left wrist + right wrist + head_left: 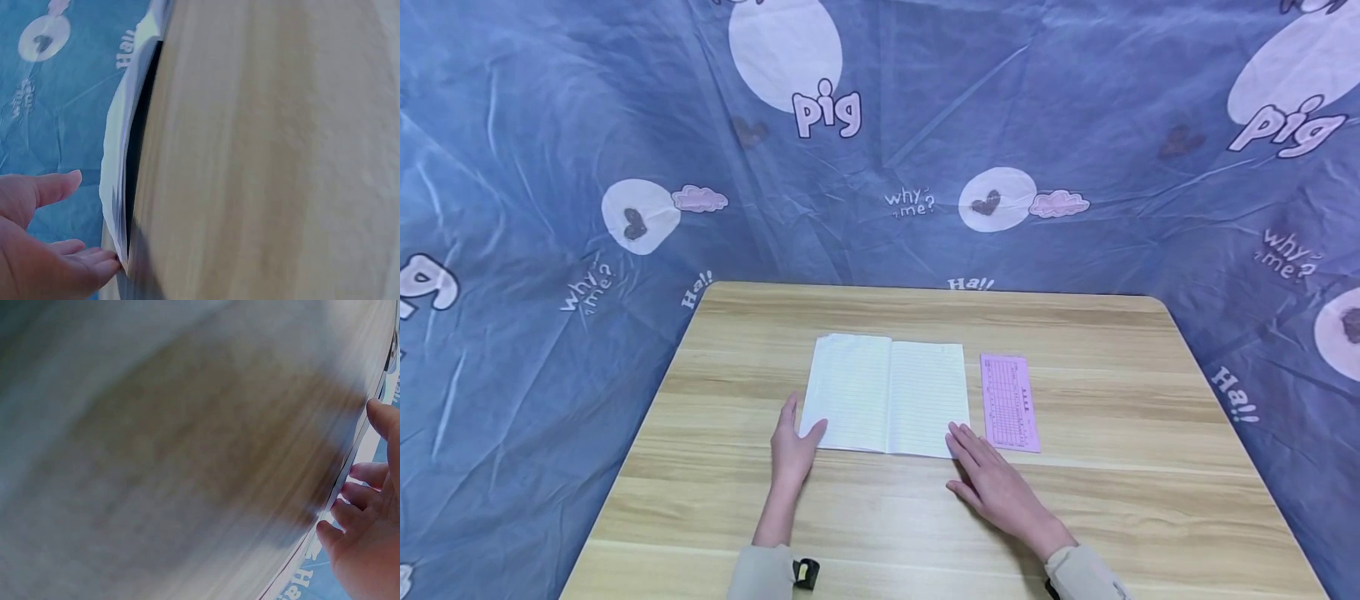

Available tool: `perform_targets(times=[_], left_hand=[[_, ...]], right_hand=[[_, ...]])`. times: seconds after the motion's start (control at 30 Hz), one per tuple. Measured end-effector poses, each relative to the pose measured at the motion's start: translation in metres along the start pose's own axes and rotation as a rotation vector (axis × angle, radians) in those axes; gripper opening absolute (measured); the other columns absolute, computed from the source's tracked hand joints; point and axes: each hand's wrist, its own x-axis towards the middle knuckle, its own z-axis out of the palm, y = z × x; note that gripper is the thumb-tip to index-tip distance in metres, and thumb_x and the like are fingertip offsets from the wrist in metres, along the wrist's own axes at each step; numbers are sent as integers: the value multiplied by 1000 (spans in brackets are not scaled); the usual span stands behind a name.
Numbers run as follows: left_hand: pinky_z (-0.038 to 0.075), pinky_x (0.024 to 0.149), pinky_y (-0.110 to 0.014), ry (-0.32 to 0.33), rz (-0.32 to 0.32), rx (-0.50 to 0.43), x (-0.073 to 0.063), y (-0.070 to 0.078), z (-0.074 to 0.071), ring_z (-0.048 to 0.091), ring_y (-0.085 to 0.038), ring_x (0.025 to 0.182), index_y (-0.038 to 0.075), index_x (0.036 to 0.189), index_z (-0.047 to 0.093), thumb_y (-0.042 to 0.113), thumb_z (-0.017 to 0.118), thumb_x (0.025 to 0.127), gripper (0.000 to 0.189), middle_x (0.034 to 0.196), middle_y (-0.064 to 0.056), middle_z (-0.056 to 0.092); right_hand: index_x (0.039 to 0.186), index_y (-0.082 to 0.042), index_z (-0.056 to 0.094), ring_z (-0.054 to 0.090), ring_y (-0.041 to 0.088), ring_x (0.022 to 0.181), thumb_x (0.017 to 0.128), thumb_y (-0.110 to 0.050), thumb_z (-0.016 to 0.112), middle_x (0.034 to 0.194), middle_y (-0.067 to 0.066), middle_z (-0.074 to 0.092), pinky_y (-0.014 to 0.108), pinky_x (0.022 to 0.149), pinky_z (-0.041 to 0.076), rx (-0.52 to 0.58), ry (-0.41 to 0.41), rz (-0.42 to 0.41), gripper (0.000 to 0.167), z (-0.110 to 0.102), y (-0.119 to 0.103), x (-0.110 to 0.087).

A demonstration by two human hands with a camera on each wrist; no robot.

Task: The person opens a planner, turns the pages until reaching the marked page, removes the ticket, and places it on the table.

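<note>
An open lined notebook [853,392] lies flat on the wooden table, its two white pages blank apart from the ruling. At its lower left corner is my left hand [793,450], thumb and index finger spread apart. The left wrist view shows the fingertips [106,262] right at the notebook's edge [119,150], whose pages lift slightly off the tabletop. My right hand [1000,492] reaches the lower right corner, fingers extended and their tips over the page. In the right wrist view its fingers [350,512] appear loosely spread along the notebook's edge.
A purple printed slip [1010,402] lies just right of the notebook. The light wood table [760,321] ends in rounded far corners. Blue patterned cloth [880,167] hangs behind it and on both sides.
</note>
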Motion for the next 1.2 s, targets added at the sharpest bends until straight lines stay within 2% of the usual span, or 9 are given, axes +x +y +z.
perform_targets(times=[0.27,0.5,0.63,0.8,1.0,1.2], left_hand=[[26,116,-44,-13,-76,-279,4,1,-4,29,-40,142,-8,150,26,-10,65,86,75,153,-29,29],[33,113,-35,23,-119,-441,7,1,-5,37,-36,138,-7,148,32,-18,61,84,71,150,-28,36],[38,110,-33,66,-133,-493,5,3,-6,41,-36,136,-5,147,35,-22,58,84,70,148,-26,39],[43,105,-30,112,-133,-507,3,6,-5,45,-35,132,-3,146,39,-24,58,82,70,144,-24,44],[48,98,-25,103,-139,-501,-1,7,-7,49,-32,130,0,146,42,-19,59,86,65,141,-22,50],[48,95,-22,76,-138,-507,-4,10,-10,48,-34,131,-1,145,42,-14,60,88,61,142,-24,48]], right_hand=[[144,5,43,34,37,140,91,-31,70,153,20,36,52,112,31,8,5,-7,69,0,0,0],[144,5,43,35,37,139,92,-31,69,153,20,36,53,111,32,8,6,-10,68,0,1,0],[143,6,44,36,38,139,92,-29,69,152,20,37,53,110,33,10,8,-11,67,0,1,1],[142,6,45,37,38,138,90,-28,71,151,20,38,52,110,33,16,21,-16,67,-1,1,1],[145,4,42,33,35,141,93,-29,68,154,18,35,51,113,31,21,-5,-4,67,-1,1,0],[146,4,41,31,34,142,94,-29,67,155,17,33,50,114,29,31,-18,4,67,-1,2,0]])
